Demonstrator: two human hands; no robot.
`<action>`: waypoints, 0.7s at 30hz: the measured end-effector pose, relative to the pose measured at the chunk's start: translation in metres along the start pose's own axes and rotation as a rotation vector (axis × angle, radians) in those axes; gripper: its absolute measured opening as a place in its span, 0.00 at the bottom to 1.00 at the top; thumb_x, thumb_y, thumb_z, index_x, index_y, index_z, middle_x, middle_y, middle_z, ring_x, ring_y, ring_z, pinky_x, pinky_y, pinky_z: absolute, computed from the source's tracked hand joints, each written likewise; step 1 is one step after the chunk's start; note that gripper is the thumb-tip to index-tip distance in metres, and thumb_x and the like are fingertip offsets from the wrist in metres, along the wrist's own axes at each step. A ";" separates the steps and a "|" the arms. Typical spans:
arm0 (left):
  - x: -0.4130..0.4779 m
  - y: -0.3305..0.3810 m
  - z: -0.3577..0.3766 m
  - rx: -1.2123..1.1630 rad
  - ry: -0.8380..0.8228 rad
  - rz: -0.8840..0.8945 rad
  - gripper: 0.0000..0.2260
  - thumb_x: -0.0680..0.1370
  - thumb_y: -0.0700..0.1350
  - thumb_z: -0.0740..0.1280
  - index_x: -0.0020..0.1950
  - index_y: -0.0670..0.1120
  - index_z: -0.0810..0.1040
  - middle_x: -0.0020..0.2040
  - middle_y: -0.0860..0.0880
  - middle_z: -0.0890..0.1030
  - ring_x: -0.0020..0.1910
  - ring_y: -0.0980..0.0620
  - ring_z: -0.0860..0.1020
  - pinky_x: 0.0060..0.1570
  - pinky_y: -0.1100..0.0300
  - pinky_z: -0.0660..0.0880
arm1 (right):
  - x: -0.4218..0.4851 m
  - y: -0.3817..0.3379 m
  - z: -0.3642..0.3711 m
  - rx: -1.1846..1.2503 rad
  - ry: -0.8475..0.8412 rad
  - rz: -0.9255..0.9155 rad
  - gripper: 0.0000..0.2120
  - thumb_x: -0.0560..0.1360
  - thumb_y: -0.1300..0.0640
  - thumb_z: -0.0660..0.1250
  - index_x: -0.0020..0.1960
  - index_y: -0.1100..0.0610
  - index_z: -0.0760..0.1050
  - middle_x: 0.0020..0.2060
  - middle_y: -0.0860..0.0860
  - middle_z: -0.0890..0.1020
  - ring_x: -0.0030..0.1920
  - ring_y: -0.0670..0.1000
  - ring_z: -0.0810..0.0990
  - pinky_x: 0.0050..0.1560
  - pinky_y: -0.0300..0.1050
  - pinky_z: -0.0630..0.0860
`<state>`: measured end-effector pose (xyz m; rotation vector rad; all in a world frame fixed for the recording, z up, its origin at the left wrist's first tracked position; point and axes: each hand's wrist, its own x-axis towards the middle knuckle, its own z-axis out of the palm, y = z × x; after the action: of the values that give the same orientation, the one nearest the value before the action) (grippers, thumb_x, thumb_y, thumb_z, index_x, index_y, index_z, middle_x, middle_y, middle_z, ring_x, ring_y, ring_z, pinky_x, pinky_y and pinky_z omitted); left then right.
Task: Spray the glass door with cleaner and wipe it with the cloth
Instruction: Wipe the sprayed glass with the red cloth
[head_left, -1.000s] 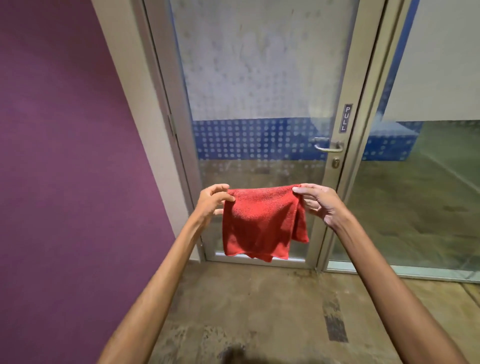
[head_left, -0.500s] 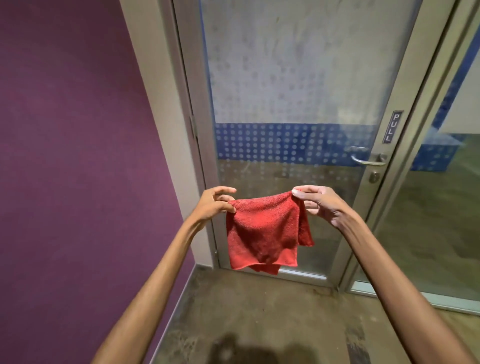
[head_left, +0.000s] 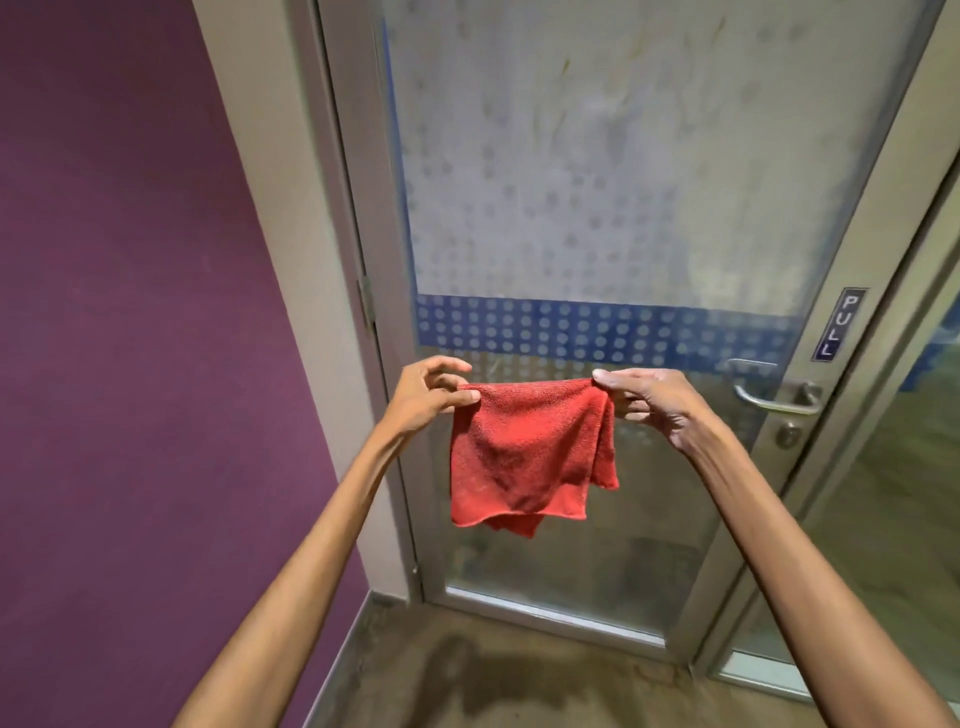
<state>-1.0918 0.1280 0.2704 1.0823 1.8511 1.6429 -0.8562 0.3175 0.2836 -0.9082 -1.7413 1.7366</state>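
From the head view, the left hand (head_left: 423, 395) pinches the upper left corner of the red cloth (head_left: 524, 457) between thumb and fingers. The right hand (head_left: 654, 402) pinches the upper right corner in the same way. The cloth hangs folded between both hands, in the air in front of the glass door (head_left: 597, 208) (its glass is frosted, with a blue dotted band). The door handle (head_left: 774, 397) is to the right of the right hand, below a PULL sign (head_left: 839, 325). A purple wall (head_left: 130, 338) stands at the left.

Dim even light, slight blur, wide-angle bowing.
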 end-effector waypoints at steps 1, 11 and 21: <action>0.011 0.002 0.003 0.014 0.007 0.021 0.17 0.70 0.30 0.75 0.57 0.39 0.78 0.38 0.48 0.79 0.31 0.65 0.78 0.35 0.70 0.76 | 0.008 -0.003 -0.001 -0.032 0.032 -0.031 0.17 0.67 0.52 0.80 0.51 0.61 0.85 0.39 0.50 0.87 0.36 0.43 0.82 0.43 0.37 0.77; 0.116 0.060 0.016 0.027 0.020 0.280 0.16 0.69 0.31 0.76 0.52 0.43 0.78 0.41 0.49 0.79 0.34 0.61 0.77 0.39 0.68 0.75 | 0.078 -0.064 0.003 -0.580 0.651 -0.353 0.12 0.74 0.43 0.71 0.45 0.51 0.83 0.42 0.55 0.86 0.50 0.58 0.84 0.45 0.47 0.72; 0.223 0.149 0.010 -0.059 0.074 0.608 0.13 0.68 0.33 0.77 0.42 0.50 0.79 0.39 0.53 0.81 0.38 0.58 0.80 0.42 0.66 0.76 | 0.140 -0.142 0.067 -0.103 1.039 -0.876 0.10 0.79 0.47 0.66 0.56 0.51 0.77 0.49 0.47 0.83 0.54 0.53 0.82 0.54 0.41 0.72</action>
<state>-1.1786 0.3075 0.4505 1.6926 1.5874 2.0656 -1.0113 0.3863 0.4073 -0.6988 -1.1818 0.4405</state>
